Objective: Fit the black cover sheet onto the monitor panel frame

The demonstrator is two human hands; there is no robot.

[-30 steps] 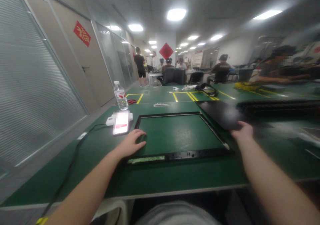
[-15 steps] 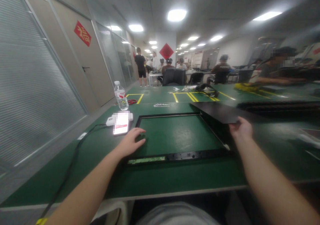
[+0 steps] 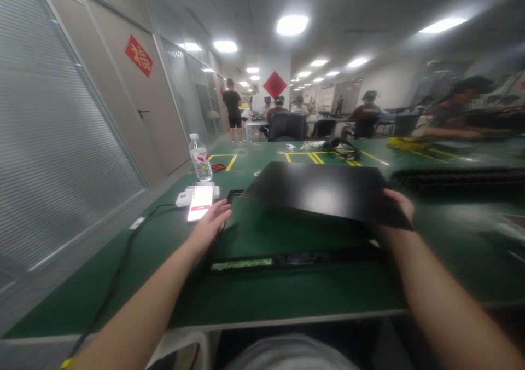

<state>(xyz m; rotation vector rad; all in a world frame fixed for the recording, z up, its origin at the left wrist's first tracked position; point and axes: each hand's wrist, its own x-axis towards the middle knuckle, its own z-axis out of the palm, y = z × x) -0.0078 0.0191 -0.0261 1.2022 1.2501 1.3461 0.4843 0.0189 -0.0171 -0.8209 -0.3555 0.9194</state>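
A thin black sheet panel (image 3: 324, 192) hovers over a black rectangular frame (image 3: 287, 260) that lies flat on the green table (image 3: 287, 293). My right hand (image 3: 397, 208) grips the panel's near right corner, thumb on top. My left hand (image 3: 211, 222) is stretched out with fingers extended over the frame's left edge, just short of the panel's left corner, holding nothing. The panel hides most of the frame; only the frame's near bar with a pale green strip shows.
A phone (image 3: 199, 203) and a white charger lie left of the frame, with a black cable (image 3: 118, 271) running toward me. A water bottle (image 3: 200, 157) stands farther back. Black parts (image 3: 455, 177) are stacked at right. People sit at tables beyond.
My right hand has lifted the black panel from the right and swung it left, over the frame. My left hand has risen off the frame's left side toward the panel.
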